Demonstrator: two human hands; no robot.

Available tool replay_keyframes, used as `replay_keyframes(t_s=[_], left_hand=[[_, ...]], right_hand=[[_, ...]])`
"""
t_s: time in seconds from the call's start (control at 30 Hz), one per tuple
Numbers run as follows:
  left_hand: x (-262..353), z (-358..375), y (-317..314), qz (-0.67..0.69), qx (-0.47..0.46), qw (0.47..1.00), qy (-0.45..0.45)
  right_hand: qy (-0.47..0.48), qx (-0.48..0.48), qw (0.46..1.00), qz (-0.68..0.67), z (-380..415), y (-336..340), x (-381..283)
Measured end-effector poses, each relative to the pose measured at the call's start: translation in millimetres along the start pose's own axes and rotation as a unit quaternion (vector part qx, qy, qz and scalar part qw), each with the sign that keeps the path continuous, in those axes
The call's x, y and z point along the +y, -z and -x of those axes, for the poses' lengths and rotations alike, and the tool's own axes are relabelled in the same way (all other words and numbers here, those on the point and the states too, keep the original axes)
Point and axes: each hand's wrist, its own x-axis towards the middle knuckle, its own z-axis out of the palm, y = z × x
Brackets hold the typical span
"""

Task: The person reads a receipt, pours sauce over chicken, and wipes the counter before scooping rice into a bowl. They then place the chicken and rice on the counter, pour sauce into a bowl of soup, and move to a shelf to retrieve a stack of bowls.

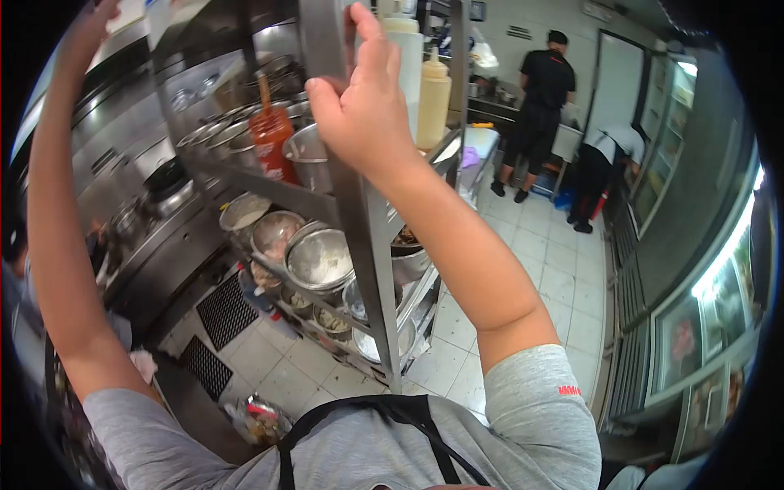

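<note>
My right hand (363, 102) is raised at the metal post (371, 269) of a steel shelf rack, its fingers apart and pointing up, with nothing seen in it. Just behind it stand a pale squeeze bottle (404, 73) and a yellow squeeze bottle (434, 98). My left hand (94, 20) reaches up at the top left edge, blurred and partly cut off, so its fingers cannot be made out. A red container (273, 143) with a wooden handle in it and a metal pot (309, 155) sit on the rack's shelf, left of the post.
Lower shelves hold metal bowls (318, 257). Two people (549, 90) (608, 159) stand at the back, one bent toward the glass-door fridges (670, 122) along the right. Black mats (226, 310) lie on the tiled floor (535, 253). Another person (16, 245) is partly visible far left.
</note>
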Motion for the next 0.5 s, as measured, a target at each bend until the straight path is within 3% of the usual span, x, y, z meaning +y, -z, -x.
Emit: replay_keyframes(t_s=[0.07, 0.17, 0.27, 0.37, 0.4, 0.5], left_hand=[[57, -22, -19, 0.056, 0.001, 0.997, 0.056], [27, -85, -58, 0.101, 0.028, 0.989, -0.105], [-17, -164, -103, 0.201, 0.013, 0.975, -0.096], [-10, -175, -133, 0.198, 0.040, 0.976, -0.080], [-4, -169, -132, 0.026, 0.073, 0.996, -0.036], [15, -151, -122, 0.090, -0.014, 0.996, 0.014]], right_hand=[[-0.015, -0.005, 1.000, 0.000, 1, 0, 2], [-0.029, -0.017, 0.999, -0.001, 2, 0, 3], [-0.062, -0.038, 0.997, 0.007, 3, 1, 4], [-0.094, -0.010, 0.995, 0.004, 2, 5, -33], [-0.091, -0.004, 0.996, -0.006, 2, 3, -33], [-0.002, -0.029, 0.998, -0.063, 5, -5, -11]])
